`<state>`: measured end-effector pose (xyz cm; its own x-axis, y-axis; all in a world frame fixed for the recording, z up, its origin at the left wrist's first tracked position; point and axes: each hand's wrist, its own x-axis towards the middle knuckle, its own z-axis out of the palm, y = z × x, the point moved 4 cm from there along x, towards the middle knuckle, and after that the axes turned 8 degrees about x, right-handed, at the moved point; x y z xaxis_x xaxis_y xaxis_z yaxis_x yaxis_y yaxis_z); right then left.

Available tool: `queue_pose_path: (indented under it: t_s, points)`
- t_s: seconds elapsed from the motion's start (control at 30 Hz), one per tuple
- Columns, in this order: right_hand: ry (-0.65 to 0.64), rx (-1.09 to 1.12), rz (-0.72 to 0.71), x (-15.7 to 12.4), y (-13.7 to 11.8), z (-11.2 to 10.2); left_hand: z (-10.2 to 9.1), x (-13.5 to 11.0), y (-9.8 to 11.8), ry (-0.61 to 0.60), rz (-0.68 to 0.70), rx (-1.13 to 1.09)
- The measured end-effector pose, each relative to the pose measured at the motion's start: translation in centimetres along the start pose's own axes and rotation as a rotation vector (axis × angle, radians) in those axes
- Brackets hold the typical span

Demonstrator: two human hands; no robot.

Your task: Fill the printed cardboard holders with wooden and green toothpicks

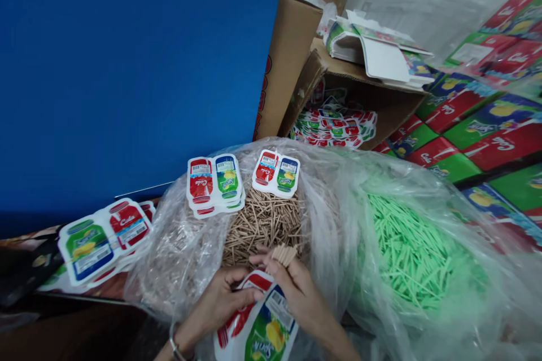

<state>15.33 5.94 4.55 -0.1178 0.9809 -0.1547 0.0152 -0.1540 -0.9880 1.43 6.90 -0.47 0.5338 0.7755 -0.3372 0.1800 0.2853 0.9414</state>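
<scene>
Step in hand: We judge that a handful of sticks is being bunched and evened beside a packet.
Packet: We have the white-edged packet with red and green printed halves (274,331) at bottom centre of the frame.
Left grip: Our left hand (231,296) pinches the packet's upper edge.
Right grip: Our right hand (296,287) grasps a small bunch of thin tan sticks (283,254); whether it also touches the packet, we cannot tell.
Next move: We think it calls for level stick ends and a steady packet; whether its mouth is open, we cannot see.
Bags: Clear plastic holds a heap of tan sticks (266,223) at centre and a heap of bright green sticks (409,251) at right.
Surface: At lower left, we see similar printed packets (91,248) on a dark reddish surface (115,287).
Room: A plain blue panel (127,67) fills the upper left; red-and-green printed cartons (478,121) stack at right.
</scene>
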Motion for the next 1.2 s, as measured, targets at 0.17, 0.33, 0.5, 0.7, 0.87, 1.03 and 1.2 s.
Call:
queue_pose_path:
  t_s: [0.17, 0.33, 0.5, 0.7, 0.87, 1.03, 1.2]
  points:
    - [-0.106, -0.155, -0.113, -0.5, -1.5, -0.8, -0.4, -0.2, 1.8, -0.015, 0.243, 0.242]
    - [-0.105, -0.208, -0.218, -1.3, -1.2, -0.6, -0.3, -0.5, 2.2, -0.068, 0.295, 0.404]
    - [-0.037, -0.386, -0.416, -2.9, -1.6, -1.0, 0.1, -0.6, 1.9, -0.094, 0.283, 0.385]
    - [-0.158, -0.708, -0.562, -3.5, -2.4, -0.9, 0.0, -0.5, 2.4, -0.060, 0.329, 0.358]
    - [-0.260, -0.728, -0.459, -2.6, -3.0, -0.1, -0.1, -0.9, 2.7, -0.067, 0.367, 0.447]
    - [-0.251, -0.638, -0.374, -2.6, -2.9, -0.7, -0.3, -0.9, 2.0, 0.012, 0.225, 0.276]
    - [0.192, -0.447, -0.266, -4.0, -0.6, -4.0, -0.4, -0.3, 1.2, 0.172, 0.026, -0.062]
